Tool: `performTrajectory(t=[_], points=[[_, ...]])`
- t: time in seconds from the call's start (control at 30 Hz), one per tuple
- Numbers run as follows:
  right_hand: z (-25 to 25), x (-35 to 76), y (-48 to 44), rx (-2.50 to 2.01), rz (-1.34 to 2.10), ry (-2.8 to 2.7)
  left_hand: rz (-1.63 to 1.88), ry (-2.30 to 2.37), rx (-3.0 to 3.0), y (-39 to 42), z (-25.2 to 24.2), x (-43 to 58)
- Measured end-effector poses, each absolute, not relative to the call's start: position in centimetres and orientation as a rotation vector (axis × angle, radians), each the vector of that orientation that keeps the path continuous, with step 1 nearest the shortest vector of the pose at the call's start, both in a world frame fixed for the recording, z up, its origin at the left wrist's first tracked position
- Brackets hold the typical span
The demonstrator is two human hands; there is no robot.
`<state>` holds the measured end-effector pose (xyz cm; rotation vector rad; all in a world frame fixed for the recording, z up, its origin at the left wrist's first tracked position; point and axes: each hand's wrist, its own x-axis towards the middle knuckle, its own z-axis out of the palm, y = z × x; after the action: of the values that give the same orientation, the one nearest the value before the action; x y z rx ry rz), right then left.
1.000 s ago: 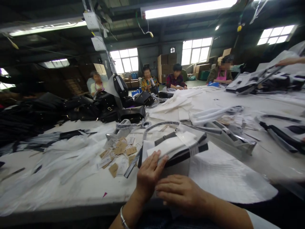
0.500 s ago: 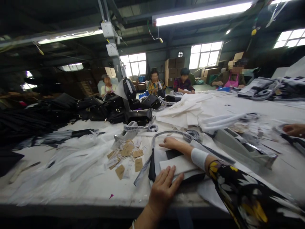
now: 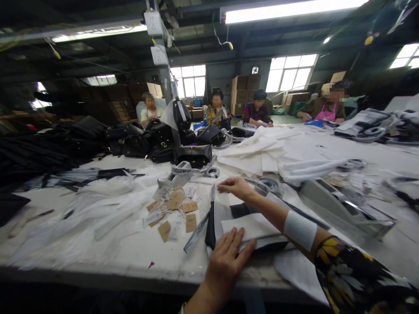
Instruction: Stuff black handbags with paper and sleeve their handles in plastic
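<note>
A black bag [image 3: 210,229], partly covered with white sheets, lies at the table's front edge before me. My left hand [image 3: 227,257] rests flat on its near side, fingers spread over a folded white sheet [image 3: 252,224]. Over the bag's far left corner is my right hand [image 3: 236,188], thumb and fingertips pinched together. Whatever the pinch holds is too small to make out. Close by those fingertips runs a plastic-wrapped strap [image 3: 213,192]. My right forearm, with a pale band [image 3: 299,229] round it, crosses above the bag and hides part of it.
Brown paper tags [image 3: 175,203] with strings lie left of the bag. Two grey tape dispensers [image 3: 340,209] flank the work. Black bags [image 3: 193,153] pile up at the back left, white sheets [image 3: 255,146] at the back. Several co-workers [image 3: 258,111] sit across the table.
My right hand has lifted slightly from the bag's far edge, fingertips now pinched. My left hand stays put. Another person's hand at the right edge is gone from view.
</note>
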<state>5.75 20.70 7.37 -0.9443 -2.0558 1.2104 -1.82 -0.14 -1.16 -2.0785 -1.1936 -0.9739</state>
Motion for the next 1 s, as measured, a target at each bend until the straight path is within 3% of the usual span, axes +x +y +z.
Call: performTrajectory(t=[0.17,0.37,0.73,1.0], points=[[8.8,8.7,15.2,-0.739,1.085,-2.088,-0.945,-1.228,-2.122,-0.5,-0.8,-1.9],[6.0,12.4,8.7,-0.379,0.724,-2.362,-1.044,-1.289,-2.192,-0.7,-0.9,-2.1],[3.7,14.4,7.3,-0.408,0.968,-2.117,-1.193,-1.312,-2.053,-1.2,-1.2,-2.2],[3.3,15.2,6.4,-0.290,0.786,-2.142,-1.374,-1.528,-1.926,-1.5,-2.1,-1.9]])
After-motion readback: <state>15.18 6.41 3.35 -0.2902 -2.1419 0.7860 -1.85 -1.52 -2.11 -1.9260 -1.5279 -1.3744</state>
